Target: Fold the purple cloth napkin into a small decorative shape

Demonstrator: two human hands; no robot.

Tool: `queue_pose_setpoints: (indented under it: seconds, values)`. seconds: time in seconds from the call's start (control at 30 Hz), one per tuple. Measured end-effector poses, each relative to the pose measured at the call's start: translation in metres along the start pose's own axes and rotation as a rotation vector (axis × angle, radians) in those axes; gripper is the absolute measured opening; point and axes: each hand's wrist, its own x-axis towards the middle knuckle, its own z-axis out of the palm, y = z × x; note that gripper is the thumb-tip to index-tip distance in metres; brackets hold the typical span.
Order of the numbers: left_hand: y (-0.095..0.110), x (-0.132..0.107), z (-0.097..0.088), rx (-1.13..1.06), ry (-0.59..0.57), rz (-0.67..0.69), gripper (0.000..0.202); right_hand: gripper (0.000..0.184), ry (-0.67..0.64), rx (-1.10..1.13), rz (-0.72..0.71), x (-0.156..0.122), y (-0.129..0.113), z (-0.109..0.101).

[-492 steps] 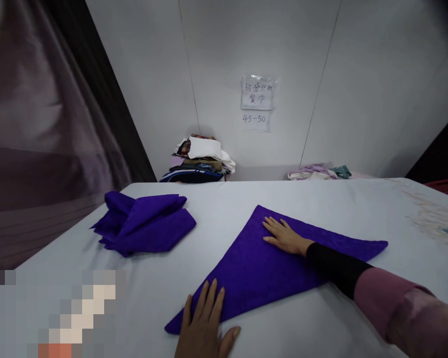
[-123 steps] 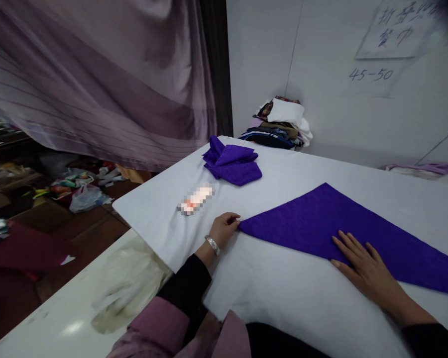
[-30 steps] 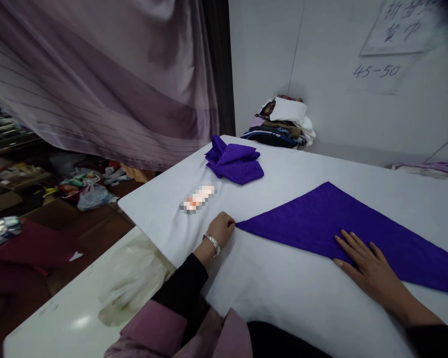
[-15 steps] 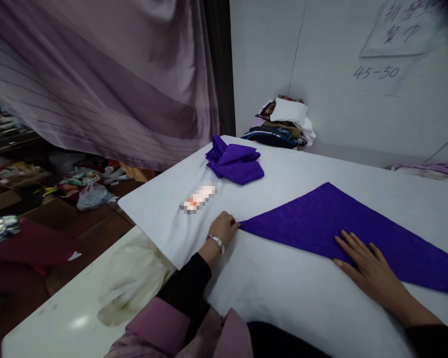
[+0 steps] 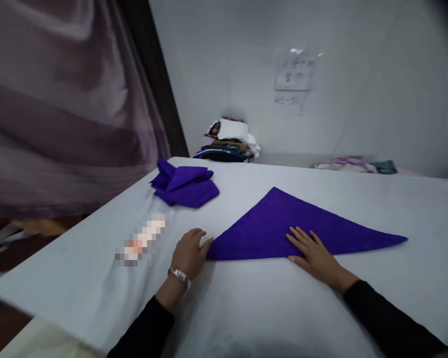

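A purple cloth napkin (image 5: 269, 228), folded into a wide triangle, lies flat on the white-covered table (image 5: 246, 308), its long edge toward me and its peak pointing away. My right hand (image 5: 313, 256) rests flat on the middle of its near edge, fingers spread. At the left corner is my left hand (image 5: 190, 253), with a bracelet on the wrist; its thumb is at the cloth's tip and stands apart from the curved fingers. A second purple napkin (image 5: 186, 186), gathered into loose folds, sits farther back on the left.
A pixelated long object (image 5: 144, 241) lies on the table left of my left hand. Stacked clothes (image 5: 229, 141) and more cloth (image 5: 343, 164) are beyond the far edge. A mauve curtain (image 5: 59, 99) hangs at left; paper signs (image 5: 293, 74) are on the wall.
My view has swung to the right, bringing the napkin's right tip into sight. The left hand has loosened its pinch on the left corner. My right hand still lies on the napkin.
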Motion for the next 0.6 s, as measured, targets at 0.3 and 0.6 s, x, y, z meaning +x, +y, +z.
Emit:
queue_pose_setpoints:
  seconds: [0.3, 0.6]
  values:
    - [0.058, 0.024, 0.055, 0.131, -0.296, 0.423, 0.060, 0.067, -0.034, 0.148, 0.041, 0.002, -0.009, -0.020]
    - [0.047, 0.030, 0.069, 0.321, -0.336, 0.435, 0.065, 0.076, -0.029, 0.361, 0.053, 0.001, -0.005, -0.037]
